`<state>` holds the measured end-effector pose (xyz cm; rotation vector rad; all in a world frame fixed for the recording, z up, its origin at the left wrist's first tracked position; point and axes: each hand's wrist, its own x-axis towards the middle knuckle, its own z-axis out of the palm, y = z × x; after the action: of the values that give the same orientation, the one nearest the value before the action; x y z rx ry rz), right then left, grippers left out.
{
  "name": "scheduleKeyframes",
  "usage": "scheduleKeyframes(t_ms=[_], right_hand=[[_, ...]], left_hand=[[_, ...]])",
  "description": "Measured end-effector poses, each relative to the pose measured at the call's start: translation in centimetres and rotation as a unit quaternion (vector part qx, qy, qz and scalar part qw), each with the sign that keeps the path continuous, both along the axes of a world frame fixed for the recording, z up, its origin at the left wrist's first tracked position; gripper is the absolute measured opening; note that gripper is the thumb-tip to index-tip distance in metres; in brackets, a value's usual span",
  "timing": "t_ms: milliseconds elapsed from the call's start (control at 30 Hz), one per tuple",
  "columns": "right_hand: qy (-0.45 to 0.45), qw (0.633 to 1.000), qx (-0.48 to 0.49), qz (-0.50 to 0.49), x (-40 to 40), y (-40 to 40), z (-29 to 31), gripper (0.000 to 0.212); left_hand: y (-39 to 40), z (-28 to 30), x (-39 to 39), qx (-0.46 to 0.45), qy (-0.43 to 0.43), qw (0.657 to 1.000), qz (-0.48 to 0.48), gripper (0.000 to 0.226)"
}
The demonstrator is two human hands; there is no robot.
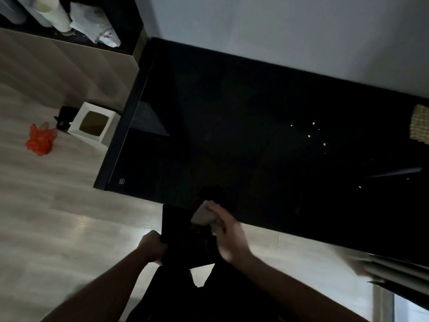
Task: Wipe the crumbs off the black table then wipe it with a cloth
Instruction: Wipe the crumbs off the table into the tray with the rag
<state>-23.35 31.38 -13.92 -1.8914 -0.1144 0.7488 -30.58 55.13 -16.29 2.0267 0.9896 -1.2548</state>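
The black glossy table fills the middle of the view and runs off to the right. Several pale crumbs lie scattered on its right part. My right hand grips a grey cloth at the table's near edge. My left hand holds a black flat object, maybe a bag or pan, just below that edge, under the cloth. What lies inside the black object is too dark to tell.
A woven mat sits at the table's far right. On the floor to the left stand a white open box and a red plastic bag. A dark shelf with bottles and bags is at top left.
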Motion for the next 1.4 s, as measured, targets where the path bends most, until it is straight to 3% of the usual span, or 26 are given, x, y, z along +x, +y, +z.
scheduleKeyframes(t_ms=[133,267,400,667,767,867,1133,1233,1400], right_hand=[[-0.069,0.990,-0.021,-0.124,8.1,-5.2,1.0,0.058],[-0.149,0.963,-0.117,-0.192,17.4,-11.3,0.8,0.050],[-0.178,0.929,-0.218,-0.240,26.0,-16.0,0.1,0.056],[-0.151,0.914,-0.330,-0.182,35.3,-20.5,-3.5,0.059],[-0.136,0.901,-0.392,-0.124,34.6,-18.4,-4.8,0.064],[-0.181,0.892,-0.408,-0.073,31.9,-15.4,-5.0,0.070],[-0.253,0.932,-0.252,0.053,19.5,-9.7,-5.8,0.067],[-0.236,0.950,-0.189,0.076,12.8,-7.6,-5.9,0.066],[-0.187,0.964,-0.144,0.122,3.4,-5.2,-4.9,0.065]], left_hand=[[0.0,-0.4,0.0,-0.014,0.003,1.000,0.013,0.016],[-0.7,-0.4,0.3,-0.013,0.003,0.999,0.033,0.020],[-1.4,-0.8,0.6,0.011,-0.001,0.998,0.055,0.019],[-3.2,-1.9,1.0,0.019,-0.003,0.996,0.091,0.018],[-3.8,-2.2,1.3,0.019,-0.003,0.993,0.112,0.019],[-4.4,-2.0,1.5,0.016,-0.007,0.992,0.125,0.021],[-5.6,-2.3,2.0,-0.001,-0.013,0.989,0.149,0.025],[-5.5,-4.2,0.9,-0.016,-0.020,0.989,0.147,0.033],[-7.3,-1.9,1.7,-0.025,-0.033,0.995,0.087,0.029]])
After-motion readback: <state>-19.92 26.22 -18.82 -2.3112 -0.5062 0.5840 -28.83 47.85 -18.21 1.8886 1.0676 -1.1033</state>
